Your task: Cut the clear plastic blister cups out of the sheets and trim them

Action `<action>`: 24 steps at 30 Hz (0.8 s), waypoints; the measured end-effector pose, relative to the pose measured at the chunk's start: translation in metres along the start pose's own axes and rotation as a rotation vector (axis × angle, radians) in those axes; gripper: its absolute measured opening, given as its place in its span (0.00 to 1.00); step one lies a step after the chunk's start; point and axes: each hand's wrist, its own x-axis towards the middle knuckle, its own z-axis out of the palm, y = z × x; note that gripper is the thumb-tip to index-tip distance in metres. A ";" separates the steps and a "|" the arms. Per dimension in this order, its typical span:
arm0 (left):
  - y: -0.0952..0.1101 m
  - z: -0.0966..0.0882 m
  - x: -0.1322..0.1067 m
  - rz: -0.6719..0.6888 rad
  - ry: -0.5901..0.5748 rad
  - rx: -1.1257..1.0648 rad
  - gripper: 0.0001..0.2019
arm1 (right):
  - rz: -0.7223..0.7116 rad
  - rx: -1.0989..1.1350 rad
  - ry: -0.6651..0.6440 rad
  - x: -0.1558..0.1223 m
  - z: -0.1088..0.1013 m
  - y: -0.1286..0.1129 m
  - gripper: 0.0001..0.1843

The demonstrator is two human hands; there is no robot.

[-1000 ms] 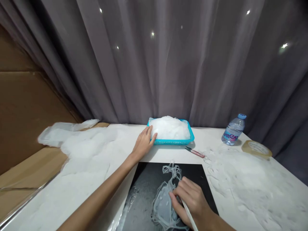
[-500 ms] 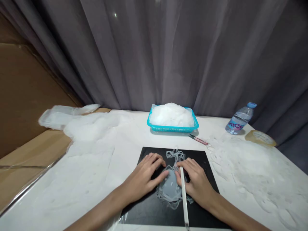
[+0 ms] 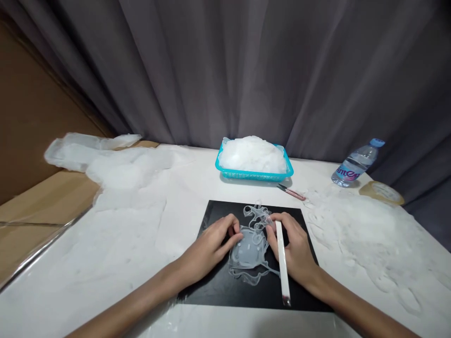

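Observation:
A translucent, milky flat piece (image 3: 247, 249) with thin ragged strips around its edge lies on a black mat (image 3: 207, 293). My left hand (image 3: 218, 239) pinches at the piece's left edge, thumb and forefinger close together. My right hand (image 3: 291, 241) is closed around a slim white stick (image 3: 283, 267), whose dark-tipped lower end points toward me. The same hand's thumb and forefinger also pinch loose translucent strips (image 3: 259, 216) above the piece. What the stick's far end looks like is hidden by the fingers.
A blue basket (image 3: 253, 176) heaped with white translucent pieces stands behind the mat. Pink-handled tweezers (image 3: 291, 192) lie before it. At right are a water bottle (image 3: 357, 164), a tape roll (image 3: 382, 193) and translucent scraps (image 3: 373, 230). Translucent sheets (image 3: 120, 166) and cardboard (image 3: 52, 202) lie left.
My right hand has shifted up and right, drawing a strip away from the piece's edge, and the white stick has moved with it. My left fingers have curled in. The view has tilted slightly.

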 end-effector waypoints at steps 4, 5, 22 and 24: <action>-0.003 -0.008 0.000 0.026 0.077 0.128 0.06 | 0.065 -0.071 0.034 0.000 -0.002 0.005 0.10; -0.005 -0.009 0.000 0.032 0.081 0.166 0.07 | 0.101 -0.082 0.036 0.000 -0.002 0.007 0.10; -0.017 -0.023 0.002 0.203 -0.045 0.271 0.23 | 0.072 0.125 -0.069 0.029 -0.030 0.000 0.16; -0.016 -0.022 0.001 0.204 -0.046 0.278 0.23 | 0.111 0.203 -0.211 0.034 -0.032 -0.006 0.16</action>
